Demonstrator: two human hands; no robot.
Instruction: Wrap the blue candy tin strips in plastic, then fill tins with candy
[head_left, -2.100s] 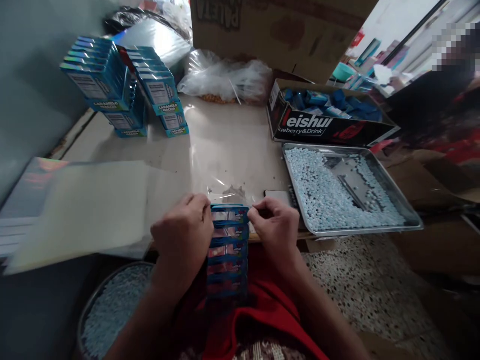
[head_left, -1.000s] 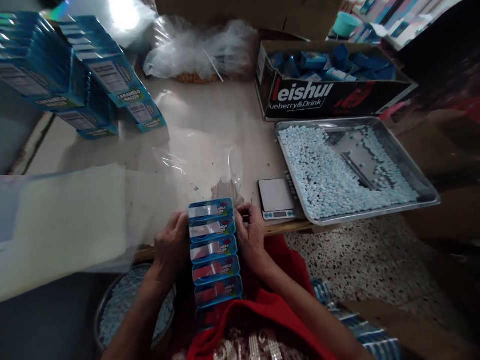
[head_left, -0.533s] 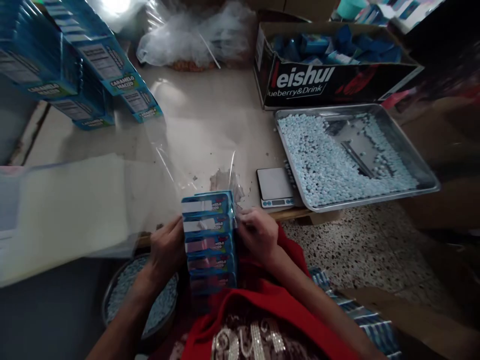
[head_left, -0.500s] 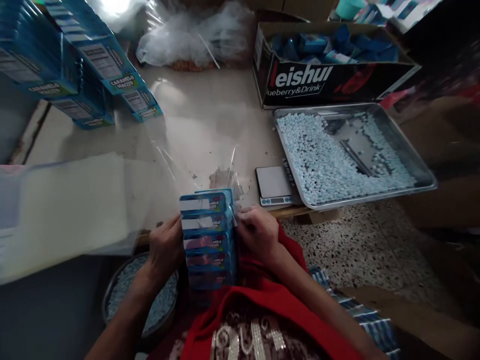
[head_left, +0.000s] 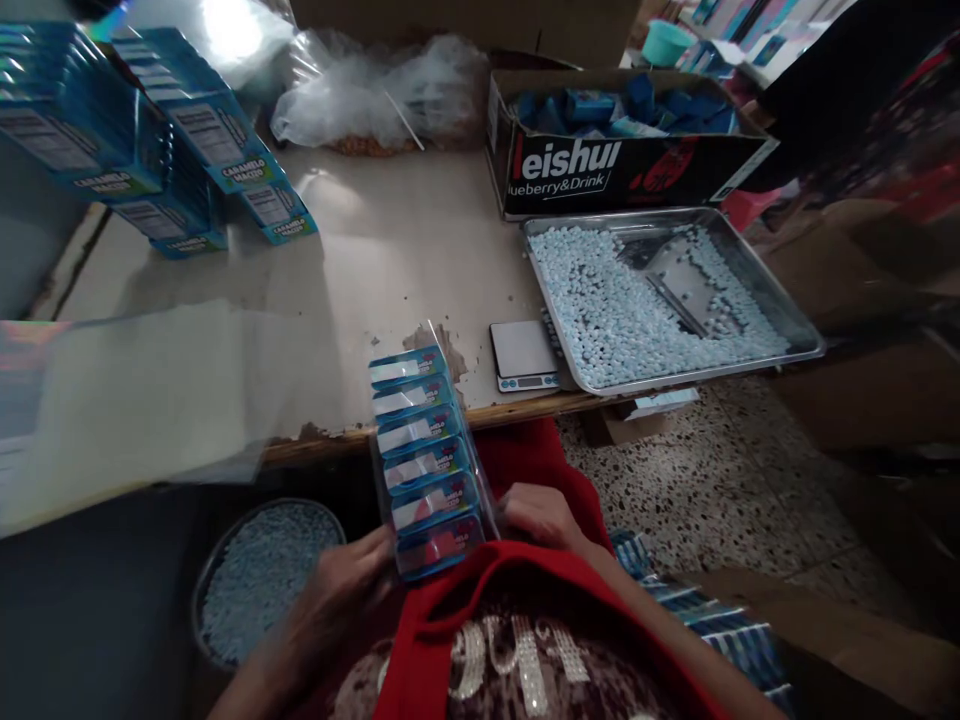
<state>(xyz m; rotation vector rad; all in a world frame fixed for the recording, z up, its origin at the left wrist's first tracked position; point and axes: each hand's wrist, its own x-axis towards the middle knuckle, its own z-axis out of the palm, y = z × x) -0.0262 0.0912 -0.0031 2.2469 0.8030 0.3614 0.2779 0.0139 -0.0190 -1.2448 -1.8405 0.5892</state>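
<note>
A stack of several blue candy boxes (head_left: 424,465), wrapped in a clear plastic bag (head_left: 486,490), leans between the table's front edge and my lap. On its right side, my right hand (head_left: 541,515) is closed with curled fingers at the edge of the plastic. My left hand (head_left: 349,572) is at the stack's lower left corner; motion blur smears it, and its fingertips are partly hidden beside the boxes. The box fronts show white panels and partly legible lettering.
A small digital scale (head_left: 523,357) sits beside a metal tray (head_left: 806,345) of pale blue candies with a scoop. Behind is a black carton (head_left: 637,165) of blue packets. Blue box stacks (head_left: 217,140) stand back left; a candy-filled bowl (head_left: 199,600) is below the table (head_left: 382,250).
Both hands have moved down along the stack toward my lap. The boxes now lean against the table edge, and the loose plastic above them has been drawn down around them.
</note>
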